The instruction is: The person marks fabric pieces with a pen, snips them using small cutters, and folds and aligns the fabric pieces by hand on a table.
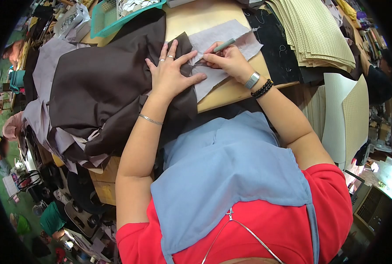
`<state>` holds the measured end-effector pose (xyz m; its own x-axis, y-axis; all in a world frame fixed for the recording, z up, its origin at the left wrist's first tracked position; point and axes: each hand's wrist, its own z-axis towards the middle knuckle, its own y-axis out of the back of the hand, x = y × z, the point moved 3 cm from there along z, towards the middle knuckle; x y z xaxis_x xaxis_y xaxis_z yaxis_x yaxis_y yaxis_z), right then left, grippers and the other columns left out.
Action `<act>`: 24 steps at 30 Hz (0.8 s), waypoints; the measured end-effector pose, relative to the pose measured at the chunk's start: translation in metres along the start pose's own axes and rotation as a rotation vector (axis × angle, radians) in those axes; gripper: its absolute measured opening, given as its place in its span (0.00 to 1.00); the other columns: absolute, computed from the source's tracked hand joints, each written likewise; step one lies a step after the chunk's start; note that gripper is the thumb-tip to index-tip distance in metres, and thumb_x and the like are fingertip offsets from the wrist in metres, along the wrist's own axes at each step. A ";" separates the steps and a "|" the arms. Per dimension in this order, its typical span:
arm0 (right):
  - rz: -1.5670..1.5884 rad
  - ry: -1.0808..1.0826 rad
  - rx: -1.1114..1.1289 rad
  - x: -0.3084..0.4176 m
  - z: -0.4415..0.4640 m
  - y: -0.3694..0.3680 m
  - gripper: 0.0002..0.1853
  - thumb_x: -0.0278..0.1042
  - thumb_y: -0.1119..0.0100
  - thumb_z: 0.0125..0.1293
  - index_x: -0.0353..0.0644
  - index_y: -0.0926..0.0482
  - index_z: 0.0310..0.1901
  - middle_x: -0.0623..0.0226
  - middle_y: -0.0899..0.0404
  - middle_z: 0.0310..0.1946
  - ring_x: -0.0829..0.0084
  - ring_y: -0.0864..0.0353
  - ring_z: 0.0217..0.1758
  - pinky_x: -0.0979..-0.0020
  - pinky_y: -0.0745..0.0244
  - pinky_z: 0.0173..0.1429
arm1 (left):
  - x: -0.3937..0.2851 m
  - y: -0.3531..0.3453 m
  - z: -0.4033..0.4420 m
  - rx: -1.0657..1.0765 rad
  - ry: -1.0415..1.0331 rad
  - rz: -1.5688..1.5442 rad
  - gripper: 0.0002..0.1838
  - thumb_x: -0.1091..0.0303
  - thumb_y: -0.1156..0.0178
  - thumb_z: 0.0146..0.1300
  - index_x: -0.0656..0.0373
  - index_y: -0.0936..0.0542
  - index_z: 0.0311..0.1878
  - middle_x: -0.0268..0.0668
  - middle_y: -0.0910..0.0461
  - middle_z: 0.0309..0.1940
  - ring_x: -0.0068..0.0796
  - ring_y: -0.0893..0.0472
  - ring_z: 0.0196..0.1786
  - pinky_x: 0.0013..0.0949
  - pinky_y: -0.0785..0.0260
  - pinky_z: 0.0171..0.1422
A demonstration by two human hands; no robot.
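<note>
Dark brown fabric (95, 83) lies bunched over the left part of the wooden table (218, 94). My left hand (169, 72) presses flat on the fabric's right edge with its fingers spread. A pale lilac-grey cloth (222, 33) extends from beside that edge to the right. Over this cloth my right hand (224, 59) is closed round a grey-green pen (224, 45), which slants up to the right. The pen's lower end is hidden by the fingers, which are close to the left hand's fingertips.
A teal basket (100, 22) with small pale pieces stands at the back left. Stacked gold textured sheets (314, 35) lie at the back right, beside black cloth (273, 48). More sheets (345, 114) stand at the right. Another person (378, 77) is at the far right.
</note>
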<state>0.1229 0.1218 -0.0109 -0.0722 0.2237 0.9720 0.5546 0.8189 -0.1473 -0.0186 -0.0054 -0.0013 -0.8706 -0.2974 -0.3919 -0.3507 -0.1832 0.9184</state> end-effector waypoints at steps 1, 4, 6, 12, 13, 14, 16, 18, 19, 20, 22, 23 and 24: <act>0.034 -0.045 0.002 -0.001 0.000 0.002 0.08 0.33 0.34 0.67 0.41 0.21 0.42 0.70 0.16 0.36 0.82 0.19 0.37 0.79 0.22 0.45 | 0.000 0.000 0.000 0.007 0.002 0.003 0.40 0.31 0.27 0.40 0.28 0.19 0.62 0.39 0.43 0.78 0.44 0.49 0.81 0.80 0.66 0.73; 0.109 -0.132 0.027 -0.003 0.001 0.013 0.09 0.33 0.33 0.66 0.40 0.21 0.42 0.67 0.15 0.38 0.80 0.17 0.40 0.77 0.20 0.49 | 0.000 0.000 0.001 0.030 0.010 0.037 0.43 0.30 0.27 0.39 0.26 0.22 0.64 0.39 0.45 0.79 0.43 0.50 0.81 0.80 0.66 0.72; 0.130 -0.132 0.059 -0.002 0.000 0.016 0.09 0.32 0.31 0.64 0.40 0.20 0.42 0.65 0.15 0.40 0.78 0.16 0.41 0.76 0.18 0.49 | 0.000 0.000 0.000 0.042 0.006 0.059 0.46 0.27 0.30 0.39 0.26 0.24 0.67 0.42 0.45 0.79 0.45 0.51 0.81 0.80 0.66 0.72; 0.094 -0.036 0.117 -0.011 0.001 0.023 0.10 0.33 0.32 0.65 0.40 0.20 0.43 0.66 0.15 0.40 0.78 0.16 0.43 0.76 0.19 0.52 | 0.001 0.002 0.001 0.049 -0.009 0.103 0.50 0.23 0.33 0.38 0.26 0.27 0.69 0.46 0.46 0.79 0.48 0.52 0.81 0.81 0.68 0.72; 0.095 -0.030 0.116 -0.010 0.000 0.024 0.09 0.32 0.33 0.66 0.40 0.21 0.43 0.65 0.16 0.41 0.77 0.16 0.45 0.74 0.19 0.54 | 0.002 0.002 0.001 0.040 -0.016 0.105 0.50 0.22 0.33 0.37 0.26 0.27 0.69 0.46 0.46 0.79 0.48 0.52 0.81 0.81 0.68 0.72; 0.097 -0.026 0.114 -0.009 -0.003 0.023 0.08 0.32 0.34 0.67 0.40 0.21 0.43 0.64 0.16 0.43 0.76 0.16 0.47 0.73 0.19 0.55 | 0.001 0.002 0.001 0.040 -0.018 0.105 0.51 0.22 0.33 0.37 0.27 0.27 0.69 0.47 0.47 0.79 0.48 0.52 0.81 0.81 0.68 0.72; 0.187 -0.018 0.097 -0.008 -0.005 0.024 0.06 0.31 0.36 0.69 0.40 0.22 0.43 0.64 0.16 0.44 0.75 0.16 0.48 0.70 0.18 0.57 | 0.002 0.002 0.001 0.041 -0.020 0.103 0.52 0.21 0.34 0.36 0.28 0.27 0.69 0.47 0.47 0.79 0.49 0.52 0.81 0.81 0.68 0.72; 0.366 -0.011 0.064 -0.010 -0.006 0.027 0.05 0.30 0.37 0.70 0.41 0.22 0.43 0.64 0.17 0.43 0.75 0.16 0.49 0.68 0.18 0.57 | 0.003 0.001 0.000 0.032 -0.012 0.112 0.53 0.21 0.34 0.36 0.29 0.28 0.70 0.47 0.47 0.79 0.49 0.52 0.81 0.81 0.67 0.72; 0.384 0.002 0.046 -0.012 -0.006 0.028 0.05 0.30 0.38 0.70 0.41 0.22 0.43 0.65 0.17 0.43 0.74 0.16 0.49 0.68 0.17 0.56 | 0.003 0.001 -0.001 0.028 -0.008 0.115 0.54 0.20 0.34 0.36 0.29 0.29 0.71 0.47 0.47 0.79 0.49 0.52 0.81 0.81 0.67 0.72; 0.402 0.015 0.027 -0.016 -0.006 0.029 0.05 0.30 0.39 0.70 0.40 0.22 0.43 0.65 0.18 0.43 0.74 0.16 0.49 0.68 0.17 0.56 | 0.002 0.001 -0.002 0.041 -0.001 0.119 0.55 0.21 0.33 0.35 0.30 0.29 0.71 0.46 0.48 0.79 0.48 0.53 0.82 0.81 0.67 0.72; 0.338 0.046 -0.023 -0.016 -0.007 0.026 0.06 0.30 0.38 0.70 0.39 0.23 0.44 0.65 0.18 0.43 0.74 0.16 0.48 0.70 0.17 0.55 | 0.001 0.004 -0.001 0.064 0.013 0.128 0.57 0.22 0.31 0.33 0.31 0.30 0.72 0.45 0.49 0.79 0.47 0.55 0.82 0.80 0.67 0.72; 0.281 0.062 -0.055 -0.016 -0.007 0.022 0.07 0.30 0.37 0.69 0.39 0.23 0.43 0.66 0.18 0.41 0.75 0.16 0.46 0.71 0.17 0.53 | 0.001 0.004 -0.001 0.066 0.017 0.126 0.57 0.22 0.31 0.33 0.31 0.31 0.72 0.45 0.49 0.79 0.47 0.55 0.82 0.80 0.67 0.72; 0.225 0.077 -0.086 -0.016 -0.009 0.018 0.08 0.31 0.35 0.68 0.39 0.23 0.43 0.67 0.17 0.40 0.76 0.16 0.44 0.72 0.17 0.51 | 0.001 0.004 -0.002 0.068 0.022 0.124 0.57 0.22 0.31 0.33 0.31 0.31 0.72 0.44 0.49 0.80 0.47 0.55 0.82 0.80 0.67 0.72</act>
<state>0.1410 0.1282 -0.0273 0.1227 0.3511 0.9283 0.6186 0.7043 -0.3482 -0.0203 -0.0083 0.0023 -0.9013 -0.3341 -0.2758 -0.2646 -0.0797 0.9611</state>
